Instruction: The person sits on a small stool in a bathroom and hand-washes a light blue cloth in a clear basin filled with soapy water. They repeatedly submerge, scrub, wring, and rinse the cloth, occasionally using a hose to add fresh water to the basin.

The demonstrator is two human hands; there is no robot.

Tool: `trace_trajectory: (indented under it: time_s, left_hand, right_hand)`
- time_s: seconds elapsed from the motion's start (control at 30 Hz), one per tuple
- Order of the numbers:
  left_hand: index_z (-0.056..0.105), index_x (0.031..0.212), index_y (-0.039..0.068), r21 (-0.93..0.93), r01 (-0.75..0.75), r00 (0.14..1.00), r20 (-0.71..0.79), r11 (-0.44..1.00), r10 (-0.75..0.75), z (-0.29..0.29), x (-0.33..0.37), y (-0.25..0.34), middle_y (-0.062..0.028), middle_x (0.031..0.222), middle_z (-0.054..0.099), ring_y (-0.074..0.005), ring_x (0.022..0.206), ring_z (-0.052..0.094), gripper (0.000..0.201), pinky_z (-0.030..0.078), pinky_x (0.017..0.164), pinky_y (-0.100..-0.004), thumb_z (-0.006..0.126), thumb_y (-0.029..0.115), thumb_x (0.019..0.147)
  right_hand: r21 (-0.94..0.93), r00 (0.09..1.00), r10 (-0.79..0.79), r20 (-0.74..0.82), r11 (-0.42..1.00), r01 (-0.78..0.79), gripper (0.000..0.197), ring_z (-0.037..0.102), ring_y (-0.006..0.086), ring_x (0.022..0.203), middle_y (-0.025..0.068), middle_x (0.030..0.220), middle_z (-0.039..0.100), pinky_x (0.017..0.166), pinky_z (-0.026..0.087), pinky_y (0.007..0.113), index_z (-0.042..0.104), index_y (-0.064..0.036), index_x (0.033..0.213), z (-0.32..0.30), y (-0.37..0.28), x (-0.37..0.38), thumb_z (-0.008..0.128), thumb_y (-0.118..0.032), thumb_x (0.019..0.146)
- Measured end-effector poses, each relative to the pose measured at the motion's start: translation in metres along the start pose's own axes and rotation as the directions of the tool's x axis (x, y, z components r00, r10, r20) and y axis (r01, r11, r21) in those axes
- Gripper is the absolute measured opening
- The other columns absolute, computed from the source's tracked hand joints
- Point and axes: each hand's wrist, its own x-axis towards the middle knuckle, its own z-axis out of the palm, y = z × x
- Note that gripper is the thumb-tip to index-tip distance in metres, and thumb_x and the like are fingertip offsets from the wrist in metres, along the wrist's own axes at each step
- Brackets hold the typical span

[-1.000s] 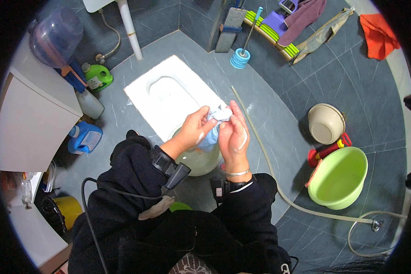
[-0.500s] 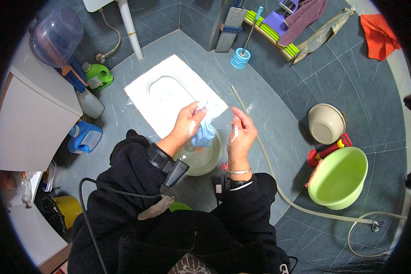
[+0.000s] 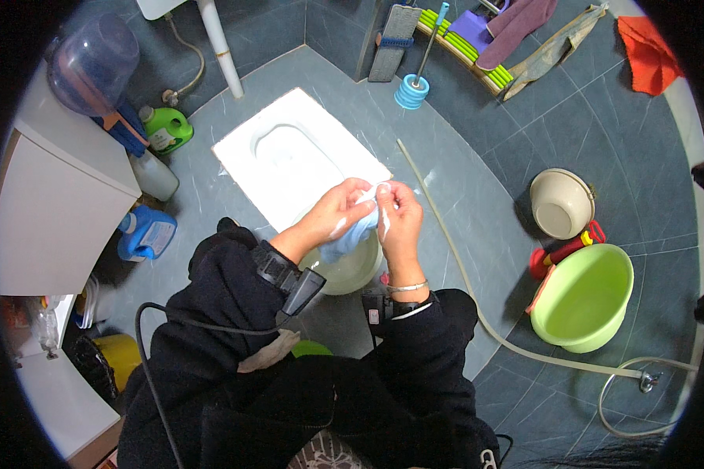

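Grey floor (image 3: 465, 184) surrounds a squat toilet (image 3: 296, 156) at eleven o'clock; left hand (image 3: 332, 215) and right hand (image 3: 400, 225) pinch blue cloth (image 3: 358, 230) above a basin (image 3: 352, 273), presumably so drips land inside.

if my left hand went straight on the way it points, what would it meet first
Past the cloth it holds, the left hand would probably meet the right hand first, though depth is hard to judge.
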Motion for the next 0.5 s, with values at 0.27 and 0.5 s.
trace_trajectory:
  time_s: [0.27, 0.5]
  left_hand:
    - [0.06, 0.086, 0.007, -0.553, 0.574, 0.798, 0.211, 0.604, -0.565, 0.019, -0.009, 0.016, -0.0072, 0.086, 0.064, -0.0173, 0.083, 0.061, 0.059, 0.048, 0.076, -0.0289, 0.033, 0.059, 0.091]
    - [0.058, 0.084, 0.007, -0.707, 0.47, 0.869, 0.267, 0.528, -0.417, -0.002, 0.016, -0.013, -0.0062, 0.076, 0.059, -0.018, 0.07, 0.057, 0.041, 0.047, 0.064, -0.0318, 0.039, 0.041, 0.095]
  right_hand:
    - [-0.093, 0.988, -0.049, -0.143, 0.995, 0.036, 0.015, 0.052, 0.0123, 0.073, 0.0069, 0.08, 0.057, 0.067, 0.045, 0.028, 0.056, -0.0001, 0.09, 0.018, 0.008, -0.006, 0.056, -0.015, 0.089]
    - [-0.008, 0.991, -0.13, -0.029, 0.992, 0.129, 0.014, 0.059, 0.0248, 0.07, 0.0132, 0.077, 0.06, 0.063, 0.046, 0.035, 0.051, -0.0031, 0.097, 0.048, 0.006, -0.038, 0.052, -0.015, 0.088]
